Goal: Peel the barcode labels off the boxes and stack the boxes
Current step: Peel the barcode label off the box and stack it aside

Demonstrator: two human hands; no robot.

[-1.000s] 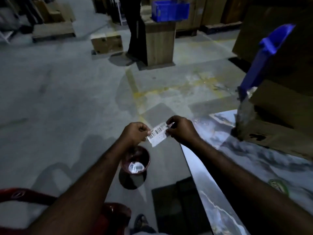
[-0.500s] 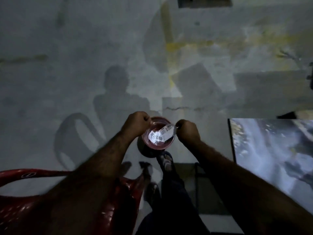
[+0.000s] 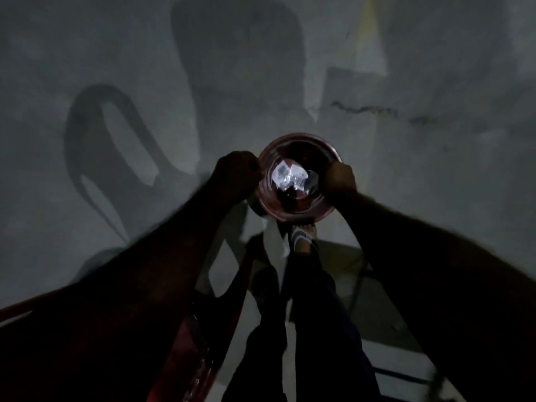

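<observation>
I look straight down into a round dark-red bin point(image 3: 298, 216) on the concrete floor. White barcode labels point(image 3: 290, 177) lie crumpled inside it. My left hand point(image 3: 236, 169) hovers at the bin's left rim with its fingers curled into a fist, and I see nothing in it. At the right rim is my right hand point(image 3: 339, 177), its fingers turned in over the opening; the picture is too dark and blurred to tell whether it pinches a label. No boxes are in view.
A red plastic chair point(image 3: 203, 358) is at the lower left under my left arm. My legs and a sandalled foot point(image 3: 301, 242) stand just below the bin. A crack point(image 3: 362, 108) runs across the grey floor.
My head has tilted further down and closer to the bin. The label held stretched between both hands above the bin is no longer between them; white labels lie inside.
</observation>
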